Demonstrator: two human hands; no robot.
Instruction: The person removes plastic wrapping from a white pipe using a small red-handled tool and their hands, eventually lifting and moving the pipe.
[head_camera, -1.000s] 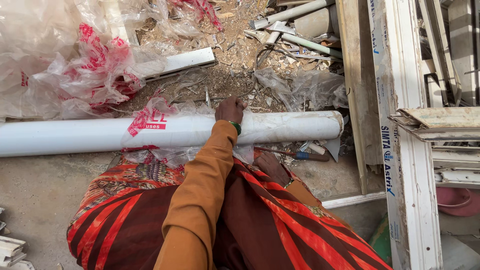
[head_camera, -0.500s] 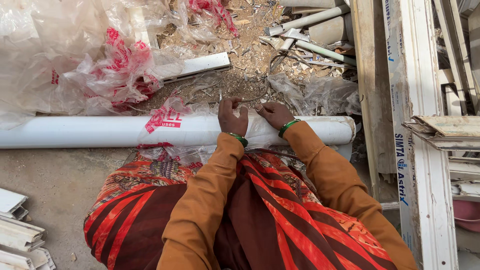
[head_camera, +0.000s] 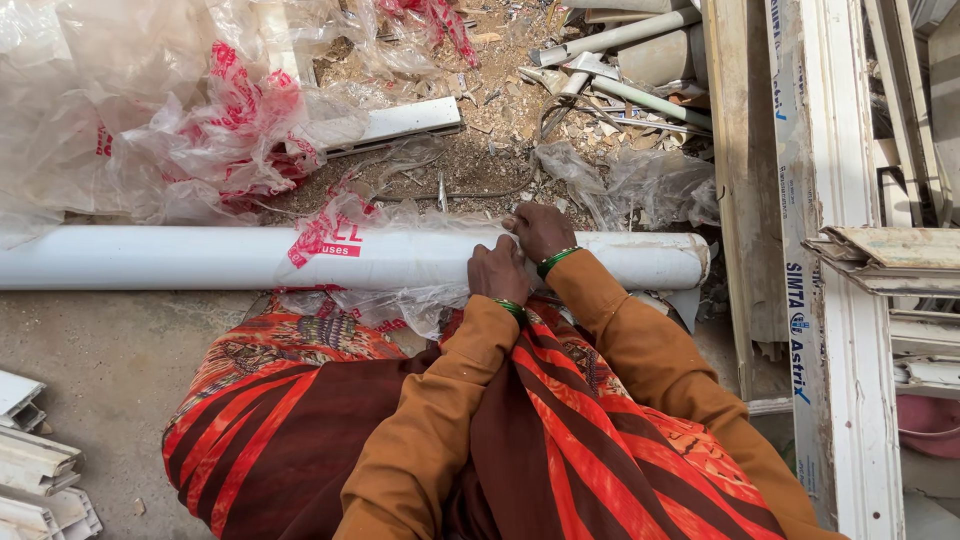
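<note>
Head view: a long white plastic pipe (head_camera: 200, 258) lies across mid-frame on the ground, its clear plastic wrapping (head_camera: 400, 250) bunched near the centre. Left hand (head_camera: 497, 272) rests closed on the pipe; right hand (head_camera: 540, 230), just beside it, pinches the film's edge. Step in hand, by judgement: stripping the wrap. Next move calls for a firm hold on the pipe while the film is drawn off.
</note>
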